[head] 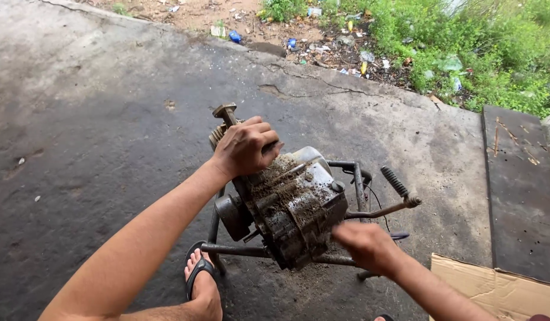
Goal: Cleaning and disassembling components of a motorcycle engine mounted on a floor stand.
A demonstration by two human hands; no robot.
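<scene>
Concrete floor (108, 119): hands on dirty engine (293, 208).

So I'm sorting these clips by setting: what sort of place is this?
Probably an outdoor roadside or yard repair spot. A dirt-caked grey metal engine sits on a dark tubular metal stand on a cracked, stained concrete slab, and beyond the slab's edge lie litter-strewn dirt and green weeds.

Dirty engine (293, 208) tilted on metal stand (227, 249).
</scene>
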